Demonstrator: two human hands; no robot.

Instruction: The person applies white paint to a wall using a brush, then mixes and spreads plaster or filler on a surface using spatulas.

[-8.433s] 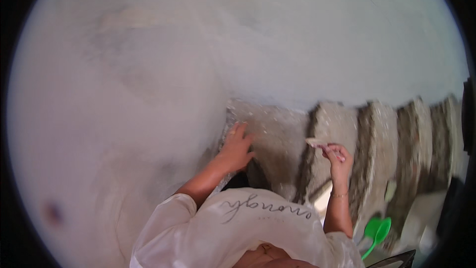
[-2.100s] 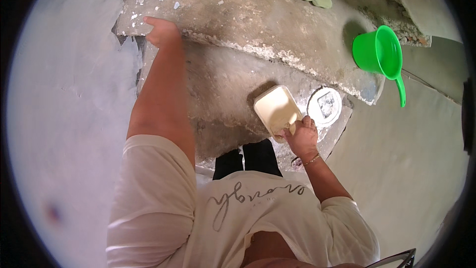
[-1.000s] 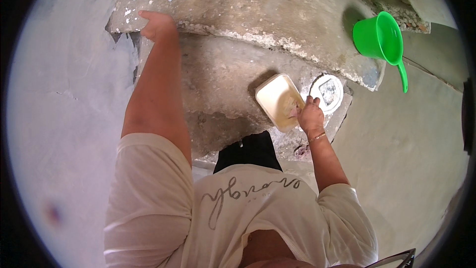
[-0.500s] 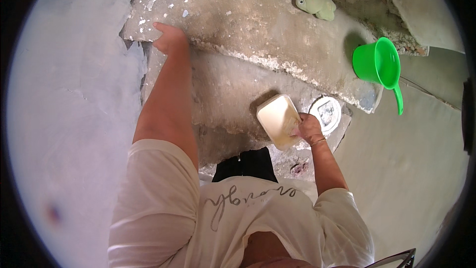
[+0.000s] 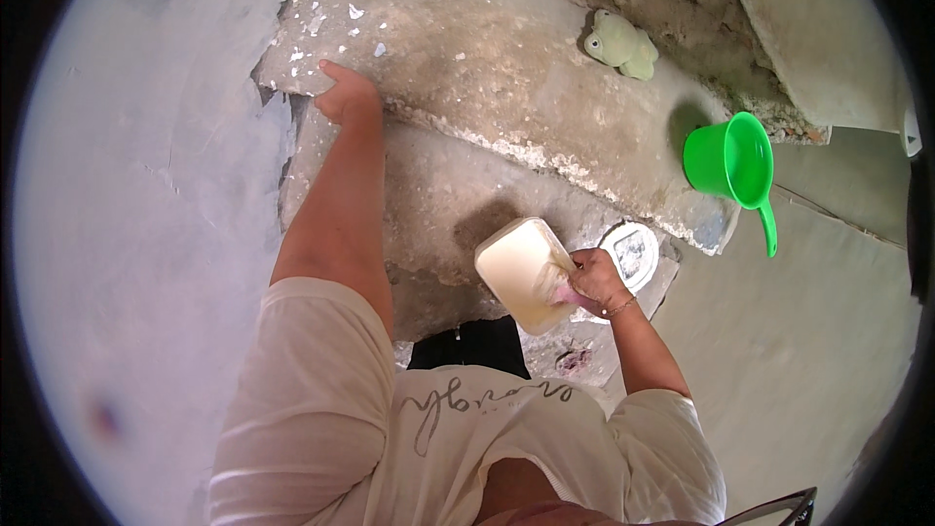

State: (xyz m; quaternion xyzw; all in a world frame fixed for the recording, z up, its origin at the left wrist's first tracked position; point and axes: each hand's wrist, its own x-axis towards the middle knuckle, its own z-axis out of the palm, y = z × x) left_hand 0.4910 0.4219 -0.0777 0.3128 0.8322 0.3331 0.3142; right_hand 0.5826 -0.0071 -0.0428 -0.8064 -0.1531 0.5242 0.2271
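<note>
My left hand (image 5: 346, 90) rests at the broken edge of a concrete step (image 5: 526, 88), its index finger stretched out. My right hand (image 5: 596, 282) grips the rim of a rectangular cream plastic container (image 5: 511, 268) with pale contents, along with a pink-handled tool (image 5: 568, 294) whose far end lies inside it. Just beyond that hand lies a round white lid (image 5: 635, 251) with a dark centre. A bright green dipper (image 5: 729, 161) stands on the upper step, its handle over the right edge, and a pale green plush toy (image 5: 618, 44) lies behind it.
A pale grey plastered wall (image 5: 146, 185) runs up my left side, with flaking along the steps. Higher rough concrete steps (image 5: 808, 29) rise at the back right. A grey surface (image 5: 769, 351) with a long crack lies to the right. My dark-clothed legs (image 5: 467, 346) show below the container.
My right hand and the container have shifted left, and the container's shadow has grown. The whole scene sits lower in view. Longer ago, my right hand held the tool above the steps, away from any container.
</note>
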